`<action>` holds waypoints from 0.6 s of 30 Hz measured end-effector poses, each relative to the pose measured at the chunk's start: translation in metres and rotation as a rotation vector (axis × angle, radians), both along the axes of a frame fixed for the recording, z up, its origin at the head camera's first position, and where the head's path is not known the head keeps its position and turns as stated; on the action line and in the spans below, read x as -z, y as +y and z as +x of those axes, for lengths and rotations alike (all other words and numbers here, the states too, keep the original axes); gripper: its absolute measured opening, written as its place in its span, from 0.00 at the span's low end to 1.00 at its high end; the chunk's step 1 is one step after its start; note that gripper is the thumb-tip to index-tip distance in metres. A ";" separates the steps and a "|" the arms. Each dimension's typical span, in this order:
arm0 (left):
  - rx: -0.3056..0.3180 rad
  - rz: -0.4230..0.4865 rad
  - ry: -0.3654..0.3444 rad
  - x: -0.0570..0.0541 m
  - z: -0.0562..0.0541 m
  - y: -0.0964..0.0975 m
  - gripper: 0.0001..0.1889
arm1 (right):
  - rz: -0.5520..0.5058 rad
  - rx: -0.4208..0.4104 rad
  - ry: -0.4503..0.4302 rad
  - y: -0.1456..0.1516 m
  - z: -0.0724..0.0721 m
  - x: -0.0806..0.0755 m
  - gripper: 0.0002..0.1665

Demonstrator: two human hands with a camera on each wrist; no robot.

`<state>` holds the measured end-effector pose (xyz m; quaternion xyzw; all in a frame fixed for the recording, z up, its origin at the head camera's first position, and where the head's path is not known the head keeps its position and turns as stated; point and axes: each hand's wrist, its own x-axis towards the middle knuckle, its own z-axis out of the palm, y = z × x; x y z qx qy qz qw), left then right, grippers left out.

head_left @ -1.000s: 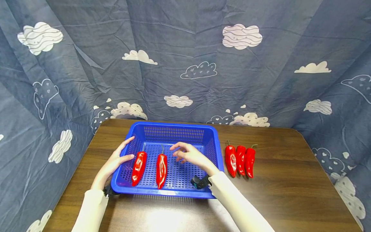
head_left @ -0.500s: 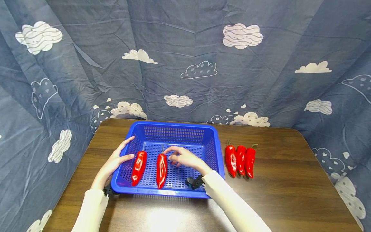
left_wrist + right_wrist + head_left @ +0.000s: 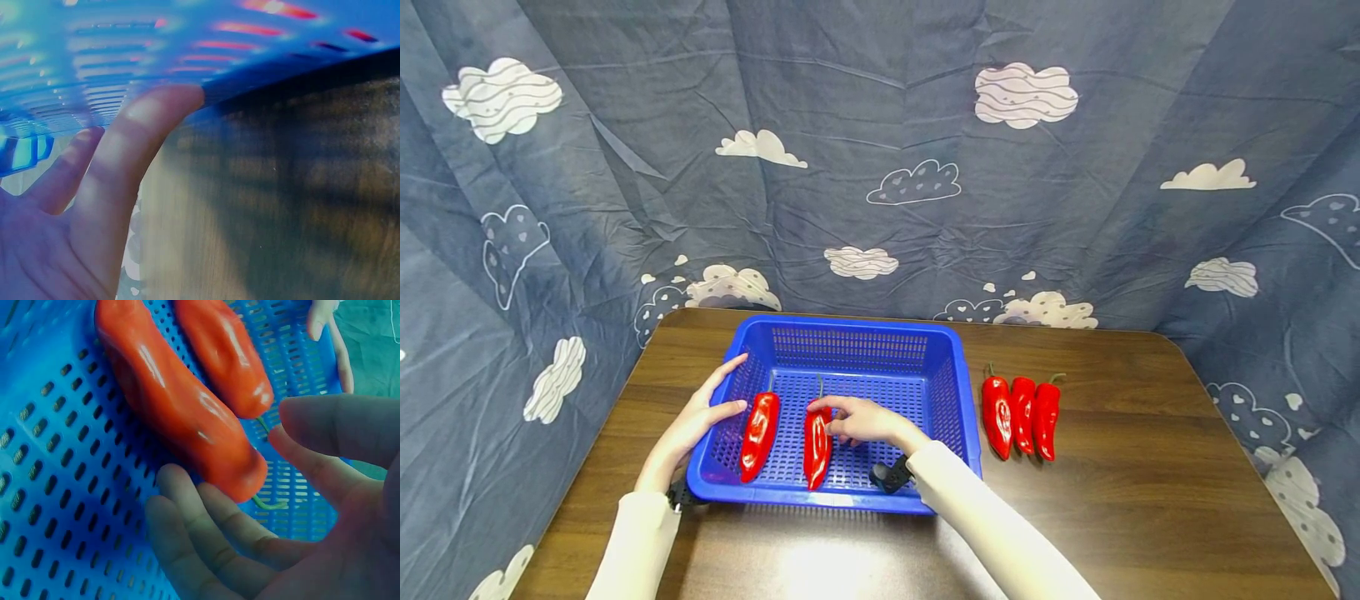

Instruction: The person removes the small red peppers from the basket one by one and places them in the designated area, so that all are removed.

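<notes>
Red pepper (image 3: 181, 406), stem end (image 3: 242, 478) near right fingers (image 3: 197, 515)

Glossy red pepper (image 3: 817, 450), inside blue basket (image 3: 850, 345)

By the brown, wood-grained tabletop (image 3: 1135, 500) a blue perforated basket (image 3: 850, 322) is carried; to the right of this basket, three red peppers (image 3: 1022, 414) are laid on the same surface, side by side.

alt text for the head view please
A person's right hand is over one of two red peppers inside a blue basket, left hand resting against its side; three more peppers lie on the wooden table.
</notes>
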<state>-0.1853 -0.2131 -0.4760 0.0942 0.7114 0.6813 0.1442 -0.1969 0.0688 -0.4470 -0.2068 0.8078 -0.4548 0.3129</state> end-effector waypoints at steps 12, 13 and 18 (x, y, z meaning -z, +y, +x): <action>0.005 0.013 -0.005 0.000 0.000 0.000 0.36 | 0.044 -0.025 -0.030 -0.003 0.000 0.002 0.30; 0.004 0.012 -0.005 0.000 0.000 0.000 0.36 | 0.048 -0.032 -0.025 -0.003 0.001 0.002 0.30; 0.002 0.003 -0.001 0.000 0.000 -0.001 0.36 | 0.071 -0.057 -0.005 -0.003 0.001 0.001 0.30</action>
